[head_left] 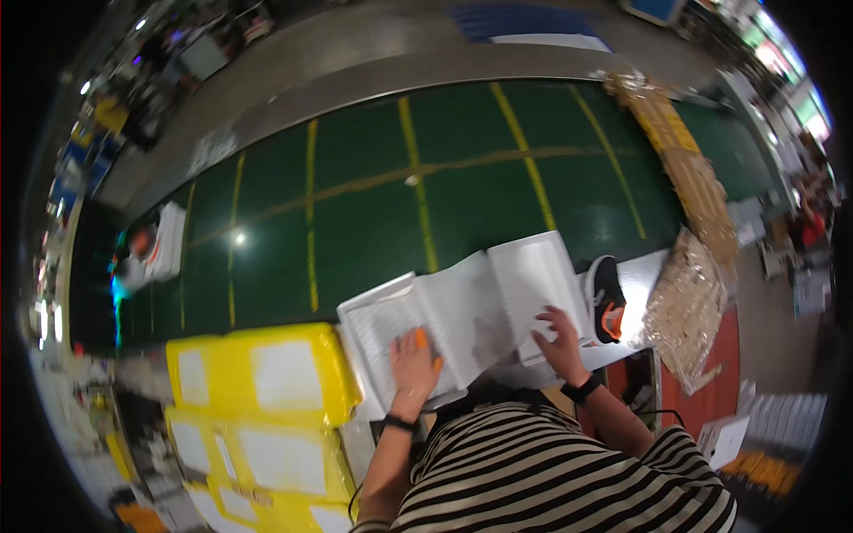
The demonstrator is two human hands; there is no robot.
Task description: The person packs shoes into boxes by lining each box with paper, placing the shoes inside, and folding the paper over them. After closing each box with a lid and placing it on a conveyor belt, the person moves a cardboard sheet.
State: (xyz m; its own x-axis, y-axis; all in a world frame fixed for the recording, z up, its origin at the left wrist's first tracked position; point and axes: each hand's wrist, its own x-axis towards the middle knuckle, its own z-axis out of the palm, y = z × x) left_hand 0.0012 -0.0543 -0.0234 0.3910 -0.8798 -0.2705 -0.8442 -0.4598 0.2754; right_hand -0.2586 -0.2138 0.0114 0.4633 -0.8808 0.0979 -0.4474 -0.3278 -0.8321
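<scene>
In front of me an opened white shoebox (pixel 377 302) holds pale wrapping paper (pixel 471 313), which spreads out to the right across its white lid (pixel 533 266). My left hand (pixel 415 362) lies flat on the paper inside the box, with orange covering at some fingertips. Over the right part, near the lid's near edge, my right hand (pixel 560 342) has its fingers apart and bent, holding nothing. Just right of the lid, a black shoe (pixel 606 298) with a white sole and orange heel rests on the bench edge.
A green conveyor belt (pixel 355 195) with yellow stripes runs across ahead. Yellow-wrapped cartons (pixel 267 373) are stacked at my left. Taped cardboard (pixel 689 169) and a clear-wrapped brown package (pixel 686 306) lie to the right. Another white box (pixel 169 240) sits at the belt's far left.
</scene>
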